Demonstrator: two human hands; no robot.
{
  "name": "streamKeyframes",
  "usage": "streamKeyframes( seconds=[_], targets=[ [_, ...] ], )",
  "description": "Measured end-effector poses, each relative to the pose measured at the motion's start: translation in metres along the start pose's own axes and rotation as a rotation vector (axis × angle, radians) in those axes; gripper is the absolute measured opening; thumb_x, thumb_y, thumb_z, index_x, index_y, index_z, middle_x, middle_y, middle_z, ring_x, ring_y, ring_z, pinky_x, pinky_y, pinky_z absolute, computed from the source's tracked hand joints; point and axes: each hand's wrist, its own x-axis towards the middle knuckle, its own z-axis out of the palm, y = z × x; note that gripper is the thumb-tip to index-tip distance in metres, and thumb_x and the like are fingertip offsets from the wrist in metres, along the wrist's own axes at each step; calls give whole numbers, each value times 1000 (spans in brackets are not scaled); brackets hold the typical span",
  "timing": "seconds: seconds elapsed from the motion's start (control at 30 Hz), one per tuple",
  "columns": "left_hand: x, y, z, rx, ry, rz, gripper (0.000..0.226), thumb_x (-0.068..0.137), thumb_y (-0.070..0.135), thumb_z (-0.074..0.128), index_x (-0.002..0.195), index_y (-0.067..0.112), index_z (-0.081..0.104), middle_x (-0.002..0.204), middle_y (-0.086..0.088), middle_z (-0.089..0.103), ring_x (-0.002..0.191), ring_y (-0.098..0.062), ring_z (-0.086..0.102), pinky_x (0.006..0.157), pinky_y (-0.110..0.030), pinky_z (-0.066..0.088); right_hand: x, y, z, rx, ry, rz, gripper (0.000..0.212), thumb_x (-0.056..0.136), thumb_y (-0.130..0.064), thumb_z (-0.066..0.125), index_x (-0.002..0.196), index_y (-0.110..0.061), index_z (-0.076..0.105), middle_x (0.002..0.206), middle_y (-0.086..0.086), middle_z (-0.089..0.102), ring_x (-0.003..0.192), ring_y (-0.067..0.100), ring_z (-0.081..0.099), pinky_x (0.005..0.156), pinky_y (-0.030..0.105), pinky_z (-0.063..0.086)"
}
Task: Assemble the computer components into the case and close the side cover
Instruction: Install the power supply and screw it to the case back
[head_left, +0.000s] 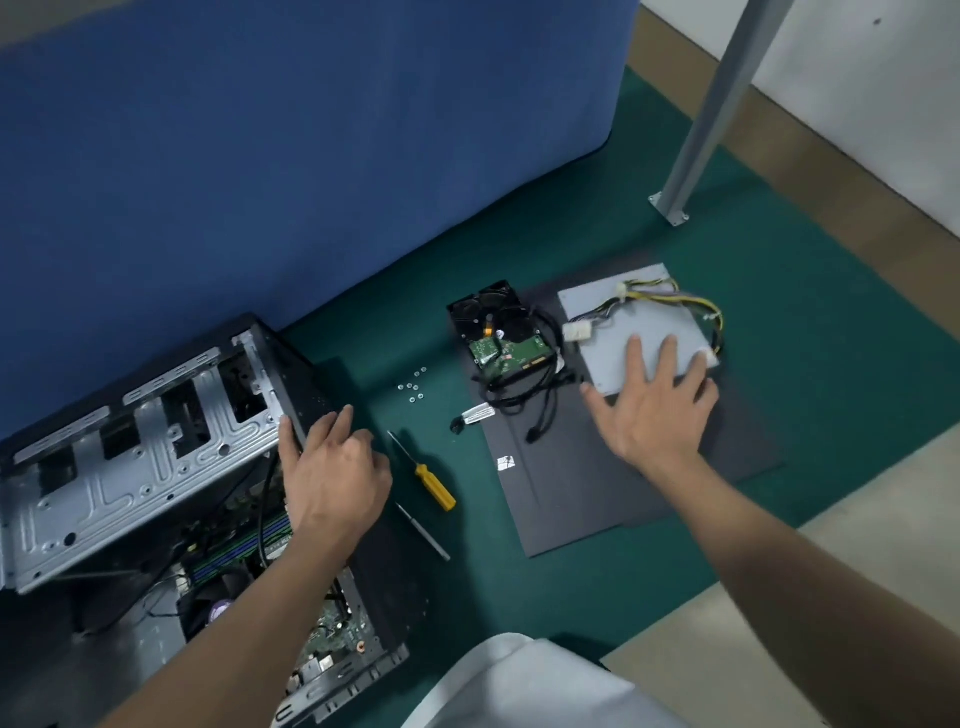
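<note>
Open case (145, 467) near, loose parts beyond on the mat (779, 260).
Left grip (332, 467) clasps the case's edge, screwdriver (434, 486) just right of it; farther out, right grip (657, 410) lies flat, fingers spread, on the power supply (623, 343) atop the cover (571, 493), drive (498, 332) beside.

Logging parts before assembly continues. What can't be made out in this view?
Head view:
Open black computer case: cut off by left and bottom edges; left hand and forearm hide part of the board inside.
Grey metal power supply box: near corner hidden under right hand.
Small silver screws: too small to count.
White sticker on dark side panel: print unreadable.
</note>
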Motion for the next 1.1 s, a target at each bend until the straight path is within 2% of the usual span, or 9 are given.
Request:
streamKeyframes(
  seconds=[0.17,0.3,0.47,0.7,0.8,0.87,0.97,1.03,1.1],
  targets=[
    [-1,0,1,-48,35,-5,29,90,29,50,104,22,74,140,1,55,133,-18,41,118,-47,-6,-33,-14,8,40,52,70,93,70,-84,29,143,-26,24,146,19,18,131,48,12,109,59,9],
    [-2,-1,1,-73,61,-2,26,89,26,51,95,23,76,127,4,64,125,-18,48,116,-45,-6,-7,-18,-2,72,-65,114,109,60,-92,35,147,-34,7,155,18,1,137,52,0,110,61,5],
    [0,-3,1,-112,101,25,22,88,25,53,89,24,76,110,9,70,115,-17,55,115,-45,-4,7,-27,-22,76,-84,160,112,47,-86,56,142,-42,16,147,17,12,117,48,27,92,57,27],
    [0,-3,-9,-178,-33,26,29,91,35,48,110,31,69,103,6,70,120,-15,50,112,-42,-17,0,-23,-60,309,-7,260,105,46,-84,61,138,-50,26,133,12,31,111,46,42,90,52,30],
    [2,8,-23,-293,-99,-52,31,93,36,47,117,28,65,88,7,64,116,-17,55,115,-45,-11,-16,-27,-82,504,11,298,105,41,-77,63,137,-51,27,125,6,32,109,43,44,90,53,30],
    [3,21,-36,-370,-88,-32,35,95,39,46,124,25,61,95,6,65,119,-18,55,116,-43,-2,-32,-36,-94,534,77,239,103,38,-76,59,134,-53,27,122,3,33,108,41,44,89,51,30],
    [4,41,-66,-825,-186,-62,59,94,57,46,136,17,51,128,1,62,121,-22,56,112,-42,32,-54,-58,-117,639,152,122,102,37,-75,59,132,-57,27,124,-1,33,109,35,44,92,50,29],
    [1,47,-95,-1276,-336,-148,73,86,68,52,134,13,50,124,-8,64,108,-27,64,98,-48,49,-70,-77,-133,748,159,25,104,37,-74,60,134,-56,27,124,-3,33,111,30,44,95,48,27],
    [-4,41,-119,-1556,-415,-187,73,79,68,63,123,11,56,109,-10,69,90,-26,70,81,-47,58,-89,-98,-144,800,159,-85,104,38,-72,60,135,-56,28,121,-5,33,110,26,43,96,46,26]
  ],
)
